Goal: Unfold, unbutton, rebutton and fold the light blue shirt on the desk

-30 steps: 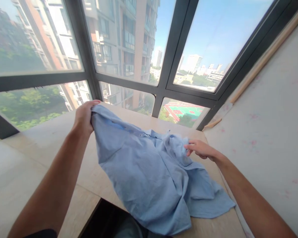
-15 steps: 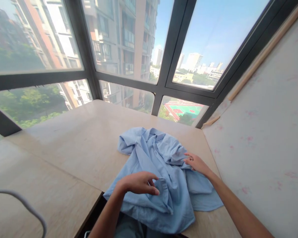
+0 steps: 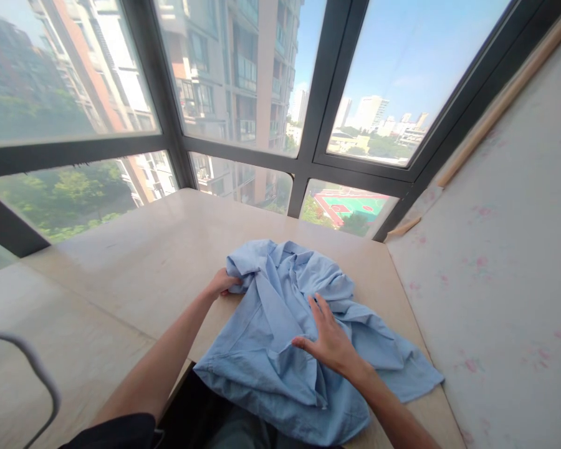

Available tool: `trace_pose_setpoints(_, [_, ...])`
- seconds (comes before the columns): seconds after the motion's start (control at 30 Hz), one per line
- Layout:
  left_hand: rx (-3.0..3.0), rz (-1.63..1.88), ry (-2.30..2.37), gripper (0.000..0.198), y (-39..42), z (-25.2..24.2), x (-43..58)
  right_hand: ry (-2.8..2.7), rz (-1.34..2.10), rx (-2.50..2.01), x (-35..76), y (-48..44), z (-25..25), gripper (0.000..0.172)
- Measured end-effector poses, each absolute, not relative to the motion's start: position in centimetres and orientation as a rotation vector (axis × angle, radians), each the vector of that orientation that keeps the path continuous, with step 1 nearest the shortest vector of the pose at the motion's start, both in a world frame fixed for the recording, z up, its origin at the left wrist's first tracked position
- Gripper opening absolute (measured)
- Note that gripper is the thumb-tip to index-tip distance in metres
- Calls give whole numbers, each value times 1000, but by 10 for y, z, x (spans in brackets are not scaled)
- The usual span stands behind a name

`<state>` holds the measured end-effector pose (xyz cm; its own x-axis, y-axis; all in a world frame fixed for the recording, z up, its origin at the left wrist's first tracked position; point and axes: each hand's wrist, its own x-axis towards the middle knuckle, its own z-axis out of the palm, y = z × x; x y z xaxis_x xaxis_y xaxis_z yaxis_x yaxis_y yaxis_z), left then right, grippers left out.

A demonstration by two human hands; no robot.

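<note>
Simply one blue shirt [image 3: 257,333] — left hand [image 3: 221,282] grasping one sleeve [image 3: 244,265], right hand [image 3: 328,335] splayed over its middle.

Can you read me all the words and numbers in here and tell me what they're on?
There are none I can read.
Blue shirt: a tiny dark mark by the collar is too small to make out.
Sports court outside: no readable writing.
</note>
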<state>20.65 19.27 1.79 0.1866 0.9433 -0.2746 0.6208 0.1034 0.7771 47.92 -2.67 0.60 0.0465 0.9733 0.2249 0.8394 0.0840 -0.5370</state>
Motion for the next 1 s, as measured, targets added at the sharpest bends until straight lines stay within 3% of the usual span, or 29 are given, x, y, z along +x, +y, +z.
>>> trace_pose_setpoints(0.1, [1545,480,1538,20,193,25,214,-1888,246,-1779,456,-27,-10,91])
trace_pose_setpoints(0.27, [1633,627,1565,13,225,82,208,-1815,289,-1770,456,-23,-36,39])
trace_pose_setpoints(0.33, [1724,759,1602,13,241,115,202,-1726,287,-1722,463,-24,-42,28])
trace_pose_setpoints(0.47, [2119,1147,1759,42,263,167,190,-1588,300,-1644,470,-29,-45,28])
trace_pose_setpoints(0.53, [2281,1158,1790,47,266,177,185,-1545,301,-1617,470,-30,-46,29])
trace_pose_setpoints(0.73, [2300,389,2087,40,264,149,171,-1515,283,-1595,469,-31,-49,32])
trace_pose_setpoints(1.0, [2373,80,1844,48,240,84,203,-1541,275,-1608,469,-30,-50,29])
